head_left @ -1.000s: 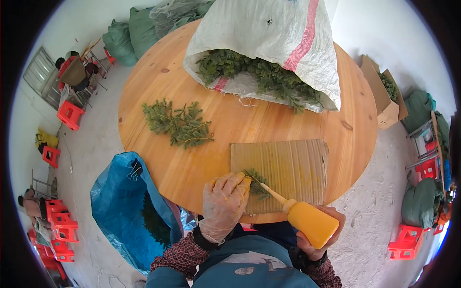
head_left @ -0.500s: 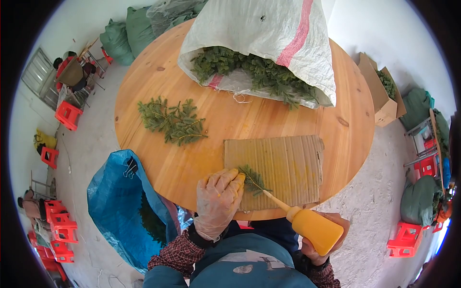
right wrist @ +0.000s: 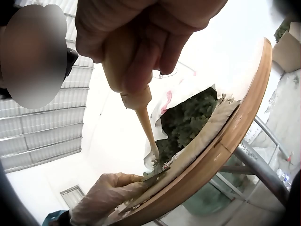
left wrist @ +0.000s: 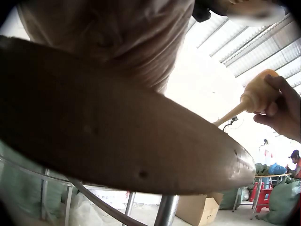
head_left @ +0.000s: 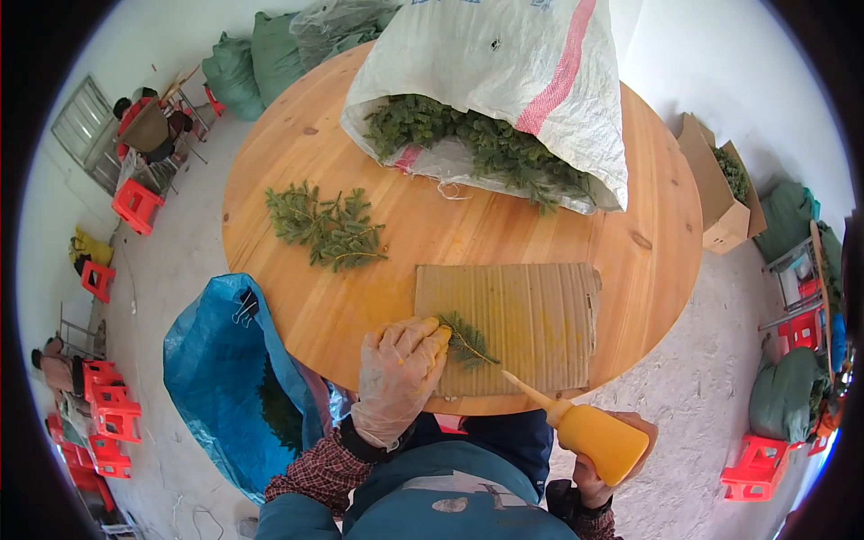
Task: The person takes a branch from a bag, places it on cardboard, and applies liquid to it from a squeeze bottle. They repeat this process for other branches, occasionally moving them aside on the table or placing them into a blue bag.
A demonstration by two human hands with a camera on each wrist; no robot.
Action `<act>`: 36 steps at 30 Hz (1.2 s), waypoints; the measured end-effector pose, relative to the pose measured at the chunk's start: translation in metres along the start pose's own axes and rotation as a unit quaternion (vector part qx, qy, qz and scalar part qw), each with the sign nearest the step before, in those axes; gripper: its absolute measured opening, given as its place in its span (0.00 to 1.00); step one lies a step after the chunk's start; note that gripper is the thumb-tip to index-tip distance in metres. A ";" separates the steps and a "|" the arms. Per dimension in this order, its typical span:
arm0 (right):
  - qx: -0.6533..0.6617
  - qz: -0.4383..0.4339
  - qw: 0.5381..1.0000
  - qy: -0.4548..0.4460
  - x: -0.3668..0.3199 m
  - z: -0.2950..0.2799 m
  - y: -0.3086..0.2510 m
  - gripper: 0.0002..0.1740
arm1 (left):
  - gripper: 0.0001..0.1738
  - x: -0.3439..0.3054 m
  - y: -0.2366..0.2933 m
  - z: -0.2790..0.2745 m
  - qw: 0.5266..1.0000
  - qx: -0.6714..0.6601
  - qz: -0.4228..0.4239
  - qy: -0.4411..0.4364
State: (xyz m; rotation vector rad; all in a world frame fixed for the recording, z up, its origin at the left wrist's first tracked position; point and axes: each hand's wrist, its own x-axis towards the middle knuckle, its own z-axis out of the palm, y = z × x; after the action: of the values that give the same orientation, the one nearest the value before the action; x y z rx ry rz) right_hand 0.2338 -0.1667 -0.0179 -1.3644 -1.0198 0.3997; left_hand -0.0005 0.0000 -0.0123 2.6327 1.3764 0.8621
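- Nozzle (head_left: 527, 391) tip has shifted since the prev. head frame: 0.5 s ago it met the stem end of the fir sprig (head_left: 466, 341); now it sits just beyond that end. Contact: can't tell.
- L hand (head_left: 398, 369): clear plastic glove, yellow stains at fingertips. Fingers together, pinching sprig by its leafy tip; grip unchanged vs. prev. frame.
- R hand (left wrist: 287, 110): clamped round the yellow squeeze bottle (head_left: 601, 443). I hold btl. tilted, base toward me, nozzle pointing down at sprig.
- Sprig pos.: L part of corrugated cardboard sheet (head_left: 540, 315), running diag. from my L fingertips toward nozzle.
- Sheet: flat at near edge of round wooden table (head_left: 315, 306); yellow marks on surface.
- Loose fir branches (head_left: 346, 238): on table, L of sheet, well apart from both hands.
- White woven sack (head_left: 486, 54) w/ red stripe: far side of table, mouth toward me, fir greenery (head_left: 504, 148) showing inside.
- Blue bag (head_left: 211, 360): at table's near L edge, mouth open, greenery inside; binder clip (head_left: 243, 308) on rim.
- Floor, R side: cardboard box (head_left: 727, 225) w/ greenery.
- Floor, far L: green sacks (head_left: 277, 56) against wall; red stool (head_left: 137, 207) near a seated person (head_left: 142, 130).
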 end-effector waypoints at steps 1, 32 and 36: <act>0.010 -0.001 1.000 0.008 0.002 0.000 -0.001 0.47 | 0.16 0.001 0.000 -0.002 1.000 0.002 0.000 0.003; 0.067 0.041 0.991 0.109 0.018 -0.007 0.019 0.41 | 0.05 0.110 -0.089 -0.073 0.946 0.318 0.026 0.063; 0.059 0.045 0.991 0.110 0.020 -0.003 0.012 0.44 | 0.04 0.151 -0.074 -0.042 0.966 0.231 0.115 0.007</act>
State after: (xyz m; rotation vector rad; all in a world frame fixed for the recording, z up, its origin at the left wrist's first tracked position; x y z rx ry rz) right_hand 0.2504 -0.1505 -0.0212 -1.3180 -0.7447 0.3617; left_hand -0.0085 0.1527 0.0697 3.1924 1.4445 0.6383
